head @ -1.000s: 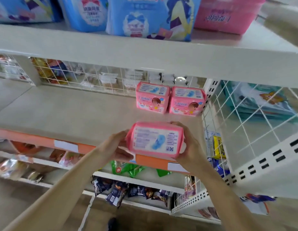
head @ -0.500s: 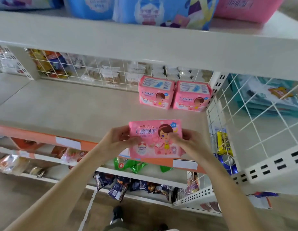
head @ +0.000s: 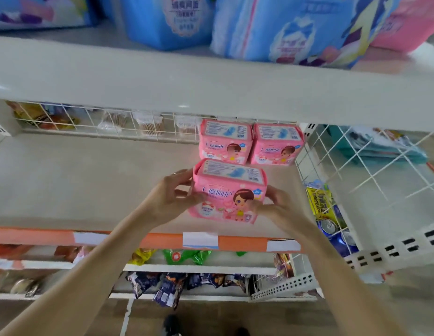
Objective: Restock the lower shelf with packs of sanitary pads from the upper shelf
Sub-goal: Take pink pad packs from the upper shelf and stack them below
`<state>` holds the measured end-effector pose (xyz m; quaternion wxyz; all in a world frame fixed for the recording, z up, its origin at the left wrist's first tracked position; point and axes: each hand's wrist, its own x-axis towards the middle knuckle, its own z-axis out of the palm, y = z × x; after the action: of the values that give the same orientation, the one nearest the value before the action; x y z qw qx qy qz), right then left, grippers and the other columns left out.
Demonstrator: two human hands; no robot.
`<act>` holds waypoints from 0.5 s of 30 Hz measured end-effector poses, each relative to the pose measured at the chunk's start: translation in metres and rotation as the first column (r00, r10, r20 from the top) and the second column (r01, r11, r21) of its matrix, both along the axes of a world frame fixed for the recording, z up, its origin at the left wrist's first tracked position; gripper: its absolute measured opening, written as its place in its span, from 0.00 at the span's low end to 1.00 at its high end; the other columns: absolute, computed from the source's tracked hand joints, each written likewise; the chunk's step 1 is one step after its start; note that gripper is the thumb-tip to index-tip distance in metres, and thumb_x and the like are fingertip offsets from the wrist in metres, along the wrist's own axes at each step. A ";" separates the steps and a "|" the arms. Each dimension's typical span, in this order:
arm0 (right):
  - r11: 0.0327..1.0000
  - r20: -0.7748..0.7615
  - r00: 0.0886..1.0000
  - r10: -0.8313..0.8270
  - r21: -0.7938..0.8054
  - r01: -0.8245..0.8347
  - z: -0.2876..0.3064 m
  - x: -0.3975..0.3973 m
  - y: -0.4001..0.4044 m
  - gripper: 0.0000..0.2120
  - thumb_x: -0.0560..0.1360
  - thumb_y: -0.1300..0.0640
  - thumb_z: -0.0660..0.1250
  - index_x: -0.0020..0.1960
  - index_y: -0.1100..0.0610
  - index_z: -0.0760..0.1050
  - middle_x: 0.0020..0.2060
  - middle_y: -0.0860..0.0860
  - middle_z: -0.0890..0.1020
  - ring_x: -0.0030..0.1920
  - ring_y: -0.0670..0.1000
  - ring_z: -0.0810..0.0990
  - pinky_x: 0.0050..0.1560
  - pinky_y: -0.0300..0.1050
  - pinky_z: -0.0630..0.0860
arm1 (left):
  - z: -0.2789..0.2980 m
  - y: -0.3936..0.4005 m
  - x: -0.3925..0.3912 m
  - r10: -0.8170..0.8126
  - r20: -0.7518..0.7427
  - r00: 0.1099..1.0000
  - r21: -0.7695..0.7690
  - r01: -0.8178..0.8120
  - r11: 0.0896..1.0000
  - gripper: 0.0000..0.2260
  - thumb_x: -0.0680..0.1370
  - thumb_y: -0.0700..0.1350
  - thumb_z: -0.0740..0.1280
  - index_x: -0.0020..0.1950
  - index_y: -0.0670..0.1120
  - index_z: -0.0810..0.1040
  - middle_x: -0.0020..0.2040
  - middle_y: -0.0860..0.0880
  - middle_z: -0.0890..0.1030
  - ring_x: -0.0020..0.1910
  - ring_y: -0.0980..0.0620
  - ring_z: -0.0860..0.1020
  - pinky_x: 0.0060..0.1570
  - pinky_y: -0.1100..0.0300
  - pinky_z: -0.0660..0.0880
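Observation:
I hold a pink pack of sanitary pads [head: 229, 190] upright over the lower shelf [head: 90, 180], its cartoon-girl face toward me. My left hand [head: 172, 197] grips its left side and my right hand [head: 271, 204] grips its lower right corner. It sits just in front of two identical pink packs, one on the left [head: 224, 141] and one on the right [head: 276, 144], standing side by side at the back right of that shelf. On the upper shelf [head: 211, 86] lie large blue packs [head: 284, 27] and a pink pack [head: 405, 23].
A white wire divider [head: 356, 170] closes the shelf's right side, with cans and a yellow box behind it. A wire back rail [head: 114, 124] runs along the rear. The shelf's orange front edge [head: 150, 238] carries price labels. Snack bags fill the shelves below.
The pack has been turned from back side up to upright with its face toward me. Both hands carried it forward and in over the lower shelf, up to the two standing packs.

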<state>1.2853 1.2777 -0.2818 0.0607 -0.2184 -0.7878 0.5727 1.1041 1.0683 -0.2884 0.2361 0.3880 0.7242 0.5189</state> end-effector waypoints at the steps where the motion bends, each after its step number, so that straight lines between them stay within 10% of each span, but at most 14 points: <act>1: 1.000 -0.003 1.000 -0.010 -0.011 0.010 0.000 -0.001 -0.001 0.22 0.66 0.40 0.75 0.58 0.44 0.81 0.54 0.44 0.86 0.59 0.48 0.82 0.65 0.56 0.73 | -0.001 0.002 -0.003 -0.013 -0.008 1.000 -0.003 0.013 1.000 0.22 0.69 0.53 0.77 0.61 0.56 0.79 0.52 0.61 0.81 0.52 0.58 0.82 0.50 0.63 0.80; 7: 0.983 0.019 0.986 -0.165 0.090 0.162 -0.007 0.014 0.009 0.06 0.78 0.56 0.69 0.52 0.46 0.80 0.44 0.37 0.86 0.48 0.34 0.81 0.51 0.35 0.72 | -0.009 0.041 -0.004 -0.063 -0.047 0.997 0.025 0.064 0.998 0.25 0.73 0.41 0.77 0.69 0.47 0.77 0.55 0.62 0.80 0.49 0.65 0.81 0.48 0.68 0.79; 15: 0.844 -0.126 0.869 -0.478 0.208 0.495 -0.017 0.036 0.042 0.06 0.77 0.65 0.69 0.47 0.55 0.80 0.29 0.38 0.82 0.32 0.34 0.79 0.38 0.34 0.73 | -0.011 0.111 0.032 -0.055 -0.172 0.984 -0.002 0.056 0.998 0.16 0.73 0.42 0.77 0.60 0.41 0.82 0.49 0.56 0.82 0.46 0.58 0.80 0.58 0.57 0.77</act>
<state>1.3212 1.3193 -0.2992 0.2564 -0.3823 -0.7657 0.4493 1.1364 1.1789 -0.2994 0.1867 0.4517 0.7300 0.4777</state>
